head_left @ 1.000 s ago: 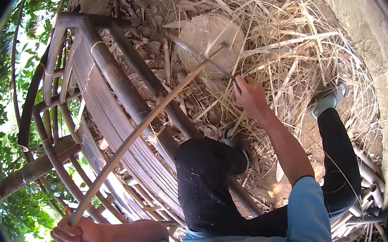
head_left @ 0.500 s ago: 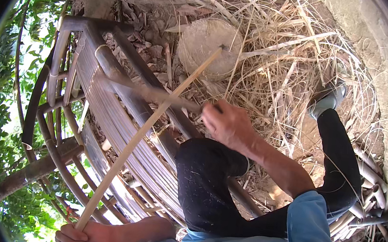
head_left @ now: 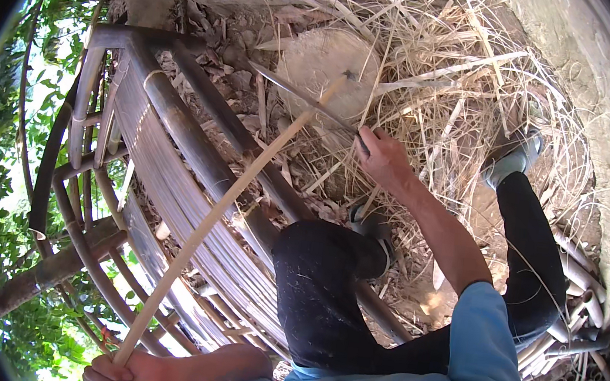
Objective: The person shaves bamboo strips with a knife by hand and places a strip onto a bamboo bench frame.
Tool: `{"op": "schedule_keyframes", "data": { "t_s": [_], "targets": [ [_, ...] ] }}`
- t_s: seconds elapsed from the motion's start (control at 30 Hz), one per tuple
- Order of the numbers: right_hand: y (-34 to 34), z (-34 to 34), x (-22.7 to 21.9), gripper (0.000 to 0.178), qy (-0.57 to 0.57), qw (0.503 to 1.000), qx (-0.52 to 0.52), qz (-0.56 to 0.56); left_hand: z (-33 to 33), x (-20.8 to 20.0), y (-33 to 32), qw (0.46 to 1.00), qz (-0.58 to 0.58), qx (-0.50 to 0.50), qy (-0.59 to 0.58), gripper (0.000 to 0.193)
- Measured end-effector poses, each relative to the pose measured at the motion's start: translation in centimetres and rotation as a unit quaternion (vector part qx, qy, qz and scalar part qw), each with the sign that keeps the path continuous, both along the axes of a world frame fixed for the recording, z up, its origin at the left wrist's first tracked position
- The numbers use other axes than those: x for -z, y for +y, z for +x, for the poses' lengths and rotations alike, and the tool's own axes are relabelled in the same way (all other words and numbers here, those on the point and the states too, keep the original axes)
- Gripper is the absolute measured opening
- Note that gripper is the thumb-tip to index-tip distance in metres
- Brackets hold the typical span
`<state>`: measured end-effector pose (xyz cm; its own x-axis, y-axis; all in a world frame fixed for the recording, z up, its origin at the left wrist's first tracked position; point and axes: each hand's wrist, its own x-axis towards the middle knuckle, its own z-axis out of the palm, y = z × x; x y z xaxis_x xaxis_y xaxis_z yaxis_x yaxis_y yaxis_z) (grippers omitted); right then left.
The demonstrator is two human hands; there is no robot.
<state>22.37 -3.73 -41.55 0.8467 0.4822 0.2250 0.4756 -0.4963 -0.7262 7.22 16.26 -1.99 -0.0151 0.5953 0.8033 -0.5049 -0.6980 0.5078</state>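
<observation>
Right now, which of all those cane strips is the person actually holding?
The long pale stick, gripped at its near end by the left hand; its far end meets the knife in the right hand. The other strips lie loose.

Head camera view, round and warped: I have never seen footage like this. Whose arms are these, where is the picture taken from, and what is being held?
The picture comes from a wide fisheye camera worn on a person's head, looking down, so straight edges bend near the rim. There is no machine, just two bare hands. The left hand, at the bottom edge, grips the near end of a long pale bamboo strip. The right hand holds a dark blade against the strip's far end, above a round wooden block. The person sits with dark-trousered knees raised. Beside them stands a curved bamboo frame. Dry bamboo shavings cover the ground.
</observation>
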Motion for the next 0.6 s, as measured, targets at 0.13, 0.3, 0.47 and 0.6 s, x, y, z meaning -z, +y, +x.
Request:
{"op": "schedule_keyframes", "data": {
  "t_s": [0.13, 0.3, 0.47, 0.6],
  "targets": [
    [0.9, 0.4, 1.9, 0.016, -0.047, 0.998, 0.009, 0.051, -3.4, -1.2, 1.0, 0.988, -0.043, 0.145, 0.017, 0.031],
    [-8.0, -0.9, 7.8, 0.021, 0.085, 0.978, 0.058, -0.181, -1.4, -1.1, -0.3, 0.959, -0.118, 0.259, -0.018, 0.032],
    [-3.1, -2.0, -1.3, 0.014, 0.234, 0.967, 0.02, -0.102, -1.8, -1.1, -1.7, 0.935, -0.13, 0.327, -0.049, 0.033],
    [1.1, -4.6, -9.9, 0.015, 0.118, 0.992, -0.048, 0.02, -0.9, -0.5, -3.3, 0.947, -0.072, 0.314, -0.011, 0.044]
  ]
}}
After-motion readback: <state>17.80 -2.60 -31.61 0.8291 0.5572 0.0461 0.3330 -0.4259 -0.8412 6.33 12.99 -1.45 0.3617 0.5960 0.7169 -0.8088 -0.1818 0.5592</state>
